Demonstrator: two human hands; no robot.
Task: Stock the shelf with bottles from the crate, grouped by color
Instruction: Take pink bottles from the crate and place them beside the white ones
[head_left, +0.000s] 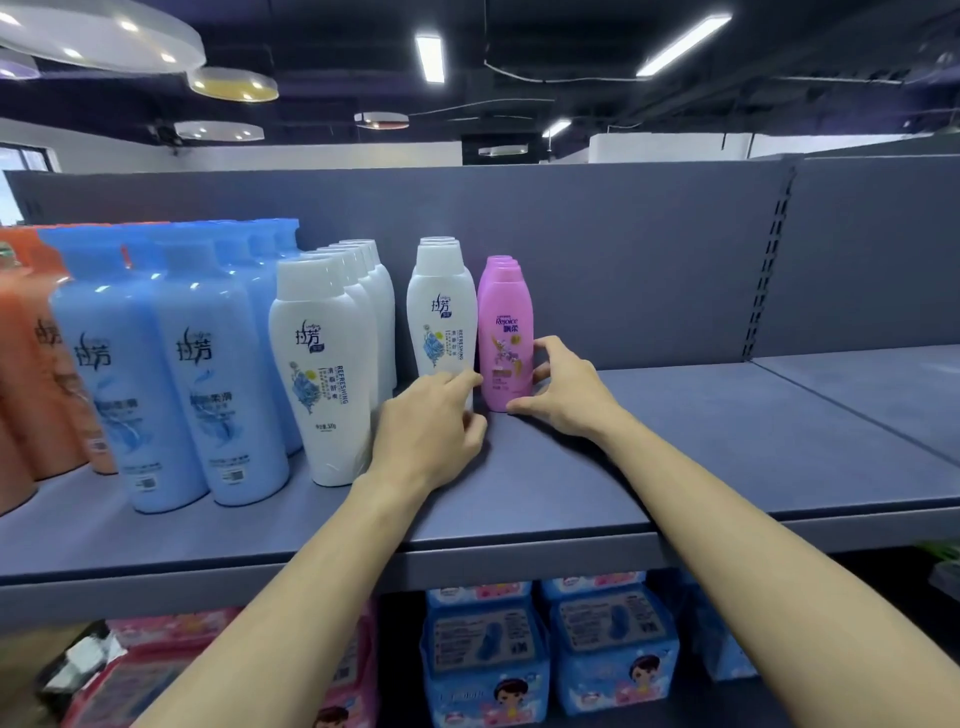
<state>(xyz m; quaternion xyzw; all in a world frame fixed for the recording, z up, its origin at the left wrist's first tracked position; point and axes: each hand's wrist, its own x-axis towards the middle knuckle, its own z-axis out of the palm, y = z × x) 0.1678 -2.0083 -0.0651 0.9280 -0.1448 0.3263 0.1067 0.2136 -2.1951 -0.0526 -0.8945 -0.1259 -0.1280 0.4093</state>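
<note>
Left hand (431, 421) pinched the small white bottle's (441, 317) base; right hand (561, 389), fingers spread, cupped the front pink Rejoice bottle (506, 338) on the shelf (675, 441). Risk judged: a nudge could topple the pink row backward
</note>
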